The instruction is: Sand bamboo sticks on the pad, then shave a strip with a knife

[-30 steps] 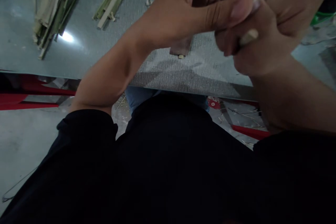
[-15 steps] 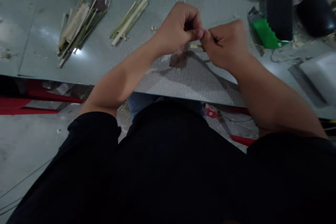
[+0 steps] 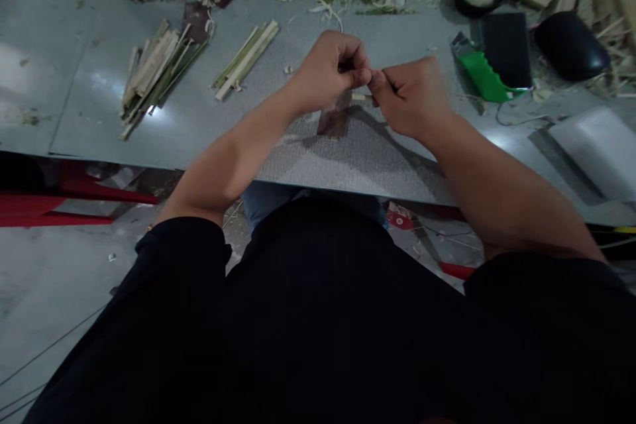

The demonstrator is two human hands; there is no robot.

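Though what the left hand (image 3: pixel 330 73) pinches, if anything, is hidden, the right hand (image 3: pixel 412 96) has its fingers around a pale strip (image 3: pixel 362 97) at one o'clock; should they loosen, it might drop near the brown piece (image 3: pixel 332 123) at its eight o'clock.

Dim light, glare spots on the table (image 3: pixel 74 129), soft shadow below the slightly blurred right hand (image 3: pixel 410 96)

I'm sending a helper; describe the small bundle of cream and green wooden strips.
On the grey table, find the person's bare left hand. Left of it lies the small bundle, slimmer and neater than the larger, loose pile of cream and green wooden strips farther left.
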